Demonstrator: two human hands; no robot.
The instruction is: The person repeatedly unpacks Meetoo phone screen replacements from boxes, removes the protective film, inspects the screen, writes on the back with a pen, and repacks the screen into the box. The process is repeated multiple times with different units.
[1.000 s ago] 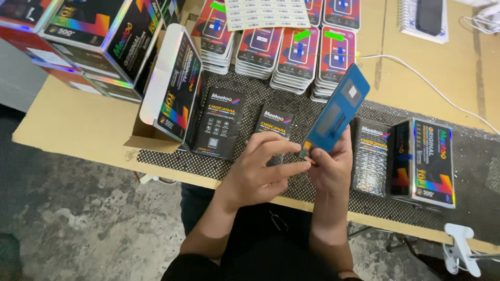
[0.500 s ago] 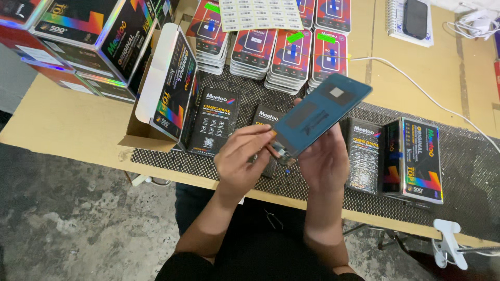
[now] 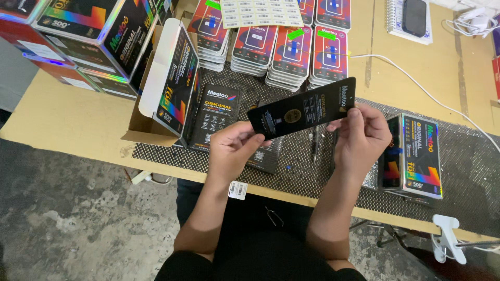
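Both hands hold one flat black card package point(image 3: 302, 108) level above the mesh mat point(image 3: 469, 171). My left hand point(image 3: 235, 151) pinches its left end, and my right hand point(image 3: 360, 140) grips its right end. A small white sticker point(image 3: 238, 190) clings to my left wrist. Under the hands lie other black packages; one point(image 3: 216, 117) rests flat on the mat to the left.
An open holographic box point(image 3: 166, 88) stands at left with stacked boxes point(image 3: 78, 36) behind it. Stacks of red packages point(image 3: 291, 54) and a label sheet point(image 3: 260, 11) lie at the back. Another holographic box point(image 3: 416, 156) sits right. A white cable point(image 3: 416, 83), a notebook with phone point(image 3: 414, 18) and a clamp point(image 3: 448, 237) are also here.
The package showed its blue side and was tilted up; it has been turned over to its black printed face and now lies nearly level between both hands.
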